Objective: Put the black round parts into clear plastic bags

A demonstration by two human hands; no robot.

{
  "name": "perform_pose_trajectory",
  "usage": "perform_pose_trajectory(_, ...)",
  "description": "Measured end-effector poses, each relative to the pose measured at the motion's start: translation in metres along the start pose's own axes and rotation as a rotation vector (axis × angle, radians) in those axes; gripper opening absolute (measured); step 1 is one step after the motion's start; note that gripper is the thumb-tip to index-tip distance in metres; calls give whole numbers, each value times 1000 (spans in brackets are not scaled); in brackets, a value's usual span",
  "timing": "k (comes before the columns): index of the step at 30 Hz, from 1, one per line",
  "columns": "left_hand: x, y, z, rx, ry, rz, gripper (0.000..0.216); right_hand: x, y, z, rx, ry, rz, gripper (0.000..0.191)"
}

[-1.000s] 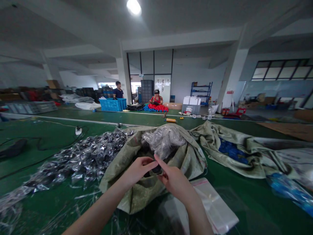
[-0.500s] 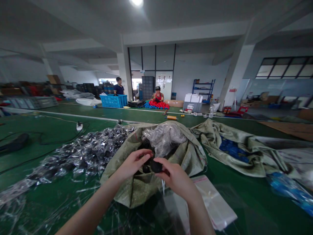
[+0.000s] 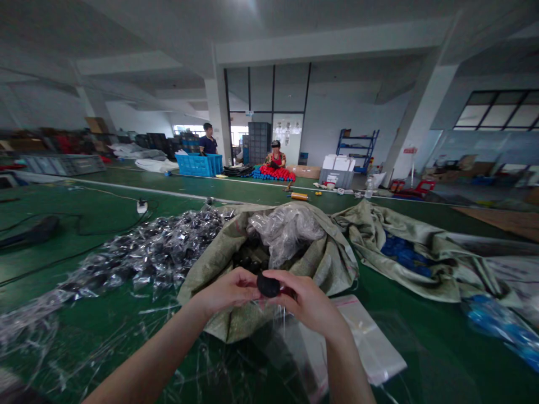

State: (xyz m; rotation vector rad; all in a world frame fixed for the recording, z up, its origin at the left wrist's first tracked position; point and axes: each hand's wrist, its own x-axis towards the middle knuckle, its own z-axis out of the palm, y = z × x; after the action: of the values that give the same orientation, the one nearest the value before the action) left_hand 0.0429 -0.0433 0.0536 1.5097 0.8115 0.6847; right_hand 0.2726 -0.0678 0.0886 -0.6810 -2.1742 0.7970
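My two hands meet low in the middle, in front of an open woven sack (image 3: 324, 264). My right hand (image 3: 309, 303) pinches a small round black part (image 3: 268, 285) between thumb and fingers. My left hand (image 3: 229, 290) is closed beside it, its fingertips at the edge of a thin clear plastic bag (image 3: 280, 322) that hangs below the part. The sack holds more black parts (image 3: 248, 261) and a crumpled clear liner (image 3: 286, 230).
A long heap of bagged black parts (image 3: 147, 255) lies to the left on the green floor. Flat clear bags (image 3: 366, 342) lie at the right of my arm. A second sack with blue parts (image 3: 400, 255) is further right. Two people work far back by a blue crate (image 3: 197, 164).
My hands came back from the sack's mouth with the black part, toward me and slightly down. The clear bag now hangs under them. The view tilted down a little.
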Motion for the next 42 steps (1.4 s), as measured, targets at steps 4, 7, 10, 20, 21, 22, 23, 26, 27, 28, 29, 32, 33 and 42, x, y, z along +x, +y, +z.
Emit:
perform_pose_trajectory(4, -2, 5, 8, 72, 25, -28, 39, 0, 2, 1, -36, -2, -22, 43)
perform_pose_trajectory(7, -5, 6, 12, 108, 49, -29, 36, 0, 5, 2, -74, 23, -30, 42)
perform_pose_trajectory(10, -9, 8, 13, 181, 117, 12, 32, 0, 7, 2, -107, 155, -44, 40)
perform_pose_trajectory(20, -17, 2, 11, 467, 483, 123, 28, -10, 0, -1, 153, 634, 54, 23)
perform_pose_trajectory(21, -17, 1, 11, 499, 514, 146, 27, -11, -1, -3, 145, 606, 83, 21)
perform_pose_trajectory(22, -18, 0, 12, 526, 544, 168, 26, -12, -2, -4, 126, 563, 113, 20)
perform_pose_trajectory(23, -18, 0, 13, 552, 573, 187, 26, -12, -4, -5, 91, 505, 144, 21)
perform_pose_trajectory(26, -19, -1, 15, 612, 639, 244, 25, -8, -7, -5, -86, 327, 205, 22)
perform_pose_trajectory(27, -19, -1, 16, 620, 657, 262, 25, -6, -7, -3, -150, 270, 215, 26)
perform_pose_trajectory(28, -19, -1, 17, 623, 668, 274, 25, -4, -7, -1, -208, 211, 225, 30)
perform_pose_trajectory(29, -20, -2, 18, 620, 674, 279, 25, -1, -7, 2, -257, 157, 230, 33)
perform_pose_trajectory(32, -21, -2, 20, 591, 680, 270, 24, 4, -4, 11, -345, 70, 218, 33)
perform_pose_trajectory(33, -21, -2, 21, 579, 672, 264, 24, 6, -3, 14, -369, 64, 207, 30)
perform_pose_trajectory(42, -23, 21, 23, 546, 535, 125, 37, 11, -2, 28, -736, 3, 189, 9)
